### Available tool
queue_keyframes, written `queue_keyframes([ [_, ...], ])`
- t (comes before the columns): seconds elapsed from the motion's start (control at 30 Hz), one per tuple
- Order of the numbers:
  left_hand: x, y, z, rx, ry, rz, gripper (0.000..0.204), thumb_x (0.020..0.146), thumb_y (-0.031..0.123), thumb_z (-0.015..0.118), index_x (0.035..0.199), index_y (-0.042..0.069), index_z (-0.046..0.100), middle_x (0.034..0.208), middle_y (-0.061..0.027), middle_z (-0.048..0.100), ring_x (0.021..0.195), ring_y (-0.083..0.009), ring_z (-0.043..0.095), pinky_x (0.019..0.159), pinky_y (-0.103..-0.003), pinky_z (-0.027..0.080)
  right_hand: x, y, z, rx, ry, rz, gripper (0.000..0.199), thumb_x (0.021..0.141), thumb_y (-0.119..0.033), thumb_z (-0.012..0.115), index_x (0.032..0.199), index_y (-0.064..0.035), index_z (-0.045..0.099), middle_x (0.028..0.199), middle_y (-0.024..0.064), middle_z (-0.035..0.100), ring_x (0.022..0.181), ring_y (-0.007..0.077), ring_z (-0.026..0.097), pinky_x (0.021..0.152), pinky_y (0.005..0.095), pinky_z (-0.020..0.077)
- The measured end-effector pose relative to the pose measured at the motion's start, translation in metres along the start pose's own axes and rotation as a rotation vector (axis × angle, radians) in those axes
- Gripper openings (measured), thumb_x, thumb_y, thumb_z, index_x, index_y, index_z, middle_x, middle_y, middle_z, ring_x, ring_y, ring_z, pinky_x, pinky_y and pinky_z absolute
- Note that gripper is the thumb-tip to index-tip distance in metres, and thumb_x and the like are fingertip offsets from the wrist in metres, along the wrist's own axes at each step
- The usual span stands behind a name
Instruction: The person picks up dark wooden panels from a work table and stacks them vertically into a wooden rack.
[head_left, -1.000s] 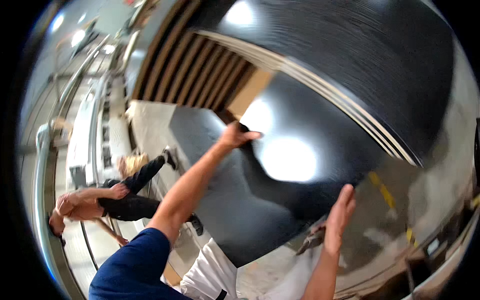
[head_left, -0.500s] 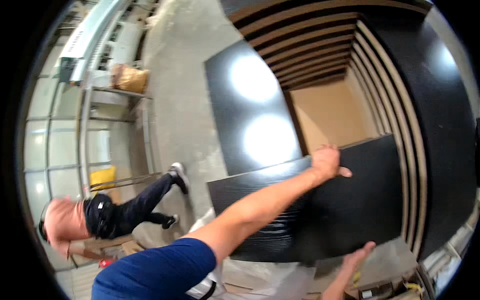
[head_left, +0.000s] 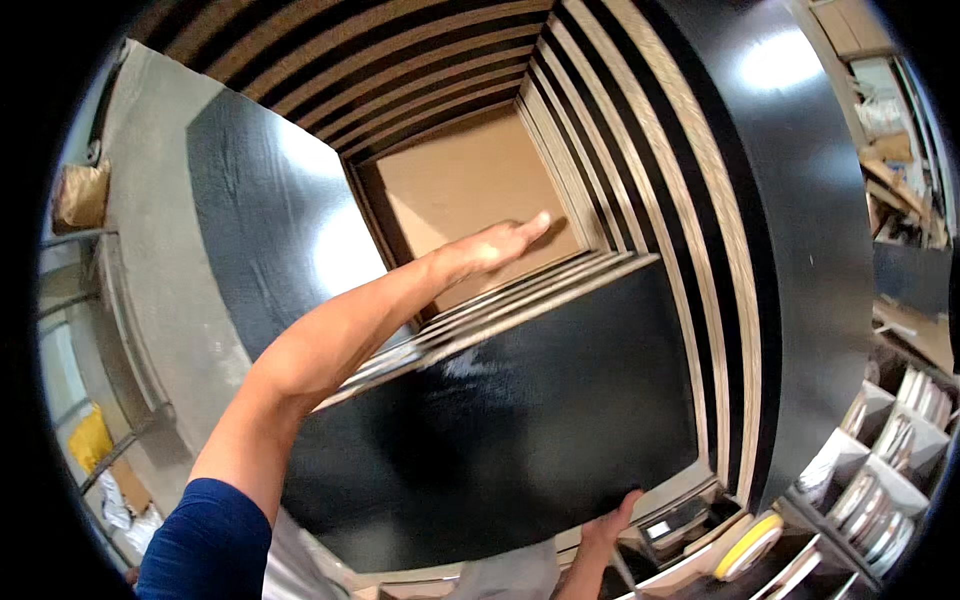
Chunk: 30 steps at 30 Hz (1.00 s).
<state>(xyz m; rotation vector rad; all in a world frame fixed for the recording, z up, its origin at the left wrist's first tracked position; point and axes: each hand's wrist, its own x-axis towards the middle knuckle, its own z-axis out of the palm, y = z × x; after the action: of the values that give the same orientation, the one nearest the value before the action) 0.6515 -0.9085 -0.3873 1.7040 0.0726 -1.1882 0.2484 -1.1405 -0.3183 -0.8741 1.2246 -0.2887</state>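
Note:
A black rectangular panel [head_left: 500, 400] with pale cut edges stands across the near side of a deep boxy frame of striped, layered black-and-wood boards [head_left: 690, 200]. More pale panel edges line up just behind its upper edge. My left hand [head_left: 500, 245] reaches over that edge into the opening, fingers stretched to the right, apart from the panel and above the tan bottom board [head_left: 460, 180]. At the panel's lower edge, my right hand [head_left: 605, 520] holds it from below; a digit shows against its face and the other fingers are partly hidden.
A glossy black board [head_left: 290, 210] lies on the left beside the concrete floor [head_left: 150, 130]. At lower right are racks with rolls of edging [head_left: 885, 520] and a yellow-rimmed roll [head_left: 750, 547]. A yellow bag [head_left: 90, 440] is by the left rail.
My left hand has let go of the panel's upper edge and moved over the opening. The panel is now close against the boards behind it. The view has turned right; the co-worker is out of sight.

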Motion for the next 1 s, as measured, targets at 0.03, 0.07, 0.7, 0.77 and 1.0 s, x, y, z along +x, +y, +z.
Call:
queue_keyframes([
  [0.03, 0.012, 0.008, 0.006, -0.031, -0.014, 0.009, 0.087, 0.089, 0.067, 0.023, 0.135, -0.006, 0.037, 0.138, -0.0267, 0.037, 0.129, -0.0372, 0.035, 0.109, -0.045, 0.028, 0.003, -0.001, -0.007, 0.03, 0.109, 0.048, 0.073, 0.088, -0.049, 0.054, 0.14, -0.0027, 0.031, 0.144, 0.0112, 0.033, 0.127, 0.0305, 0.036, 0.108, 0.0428, 0.0281],
  [0.07, 0.023, 0.014, 0.013, -0.166, -0.038, 0.08, 0.082, 0.092, 0.063, 0.023, 0.135, -0.006, 0.037, 0.138, -0.025, 0.038, 0.13, -0.0372, 0.034, 0.109, -0.044, 0.028, 0.002, -0.003, -0.01, 0.007, 0.122, 0.023, 0.073, 0.088, -0.049, 0.054, 0.14, -0.0027, 0.031, 0.144, 0.0112, 0.033, 0.127, 0.0305, 0.036, 0.108, 0.0428, 0.0281],
  [0.7, 0.114, 0.014, 0.097, 0.081, 0.109, 0.227, 0.058, 0.095, 0.043, 0.032, 0.128, -0.004, 0.04, 0.132, -0.027, 0.041, 0.123, -0.0398, 0.04, 0.104, -0.046, 0.031, 0.0, -0.009, -0.027, -0.026, 0.121, 0.076, 0.068, 0.085, -0.055, 0.054, 0.132, -0.0073, 0.044, 0.134, 0.0085, 0.047, 0.122, 0.0303, 0.044, 0.104, 0.0483, 0.0332],
  [0.77, 0.108, 0.017, 0.079, -0.11, 0.14, 0.195, 0.049, 0.095, 0.034, 0.031, 0.121, -0.003, 0.049, 0.128, -0.0239, 0.047, 0.121, -0.0397, 0.043, 0.106, -0.045, 0.03, -0.005, -0.011, -0.006, -0.094, 0.147, 0.045, 0.067, 0.084, -0.056, 0.055, 0.13, -0.0066, 0.046, 0.134, 0.009, 0.047, 0.121, 0.0315, 0.044, 0.104, 0.0494, 0.0324],
  [1.0, 0.165, -0.015, 0.052, -1.371, -0.237, 0.168, 0.028, 0.095, 0.029, 0.041, 0.074, 0.012, 0.05, 0.064, -0.005, 0.043, 0.055, -0.0168, 0.04, 0.05, -0.031, 0.033, -0.001, -0.012, -0.018, -0.11, 0.327, 0.027, 0.068, 0.084, -0.056, 0.056, 0.13, -0.0073, 0.046, 0.135, 0.0115, 0.045, 0.122, 0.0324, 0.042, 0.104, 0.0498, 0.0318],
])
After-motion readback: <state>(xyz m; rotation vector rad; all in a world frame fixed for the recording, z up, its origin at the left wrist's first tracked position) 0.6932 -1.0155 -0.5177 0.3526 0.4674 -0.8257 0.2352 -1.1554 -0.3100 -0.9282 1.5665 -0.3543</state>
